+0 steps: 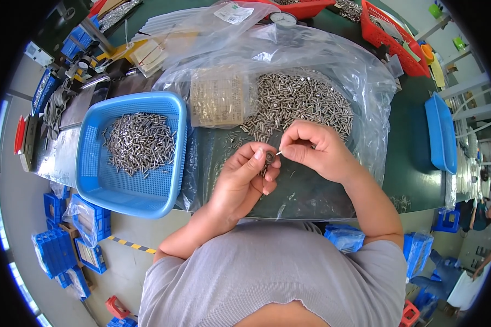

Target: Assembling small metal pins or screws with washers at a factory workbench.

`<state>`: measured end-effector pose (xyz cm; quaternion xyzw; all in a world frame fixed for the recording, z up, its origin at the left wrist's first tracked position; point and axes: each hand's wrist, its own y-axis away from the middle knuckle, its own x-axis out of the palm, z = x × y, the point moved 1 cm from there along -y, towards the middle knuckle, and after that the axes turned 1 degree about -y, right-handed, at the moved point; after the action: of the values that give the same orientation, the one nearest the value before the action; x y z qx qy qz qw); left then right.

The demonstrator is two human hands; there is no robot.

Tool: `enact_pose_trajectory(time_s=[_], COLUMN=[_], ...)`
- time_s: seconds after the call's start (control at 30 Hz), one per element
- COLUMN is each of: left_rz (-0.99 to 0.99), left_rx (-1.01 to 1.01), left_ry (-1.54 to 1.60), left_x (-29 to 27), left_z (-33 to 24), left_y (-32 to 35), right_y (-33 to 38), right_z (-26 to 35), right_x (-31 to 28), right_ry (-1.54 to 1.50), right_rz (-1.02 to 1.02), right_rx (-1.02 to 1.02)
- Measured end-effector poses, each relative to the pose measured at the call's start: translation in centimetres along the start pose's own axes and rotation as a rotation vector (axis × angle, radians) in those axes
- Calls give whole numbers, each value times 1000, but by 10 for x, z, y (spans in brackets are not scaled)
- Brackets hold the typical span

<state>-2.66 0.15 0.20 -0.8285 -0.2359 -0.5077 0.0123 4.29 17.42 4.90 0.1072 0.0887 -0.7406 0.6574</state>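
Note:
Above the near part of the table, my left hand (pixel 239 177) is closed around a small dark round metal piece with a hole, like a ring (pixel 269 157). A few small metal bits show below it between the fingers. My right hand (pixel 316 152) pinches a thin, bright metal pin (pixel 279 153) between thumb and forefinger, its end close to the ring. Whether the two touch I cannot tell. Just beyond my hands, a large pile of small metal pins (pixel 305 101) lies on clear plastic sheeting (pixel 372 109). A written card (pixel 217 101) lies left of the pile.
To the left stands a blue plastic basket (pixel 131 199) with a heap of similar pins (pixel 142 143). Red baskets (pixel 392 38) sit at the far right, and a blue tray (pixel 440 133) lies by the right edge. A dial gauge (pixel 283 18) is at the back. Blue crates (pixel 55 252) stand on the floor.

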Motion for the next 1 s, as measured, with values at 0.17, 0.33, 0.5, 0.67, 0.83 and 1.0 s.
enact_pose_trajectory(time_s=[0.17, 0.33, 0.5, 0.67, 0.83, 1.0], left_rz=[-44, -63, -44, 51, -45, -13], left_rx=[-14, -28, -39, -102, -59, 8], left_ry=[-34, -52, -63, -38, -41, -19], left_x=[4, 6, 2, -3, 3, 0], left_z=[0, -1, 0, -1, 0, 1], left_y=[0, 0, -1, 0, 1, -1], right_y=[0, 1, 0, -4, 0, 3], right_z=[2, 1, -1, -3, 2, 5], right_x=[6, 9, 13, 10, 8, 0], right_ry=[41, 90, 50, 154, 251, 179], right_rz=[18, 16, -6, 35, -98, -24], right_rx=[-49, -105, -102, -261, -324, -328])
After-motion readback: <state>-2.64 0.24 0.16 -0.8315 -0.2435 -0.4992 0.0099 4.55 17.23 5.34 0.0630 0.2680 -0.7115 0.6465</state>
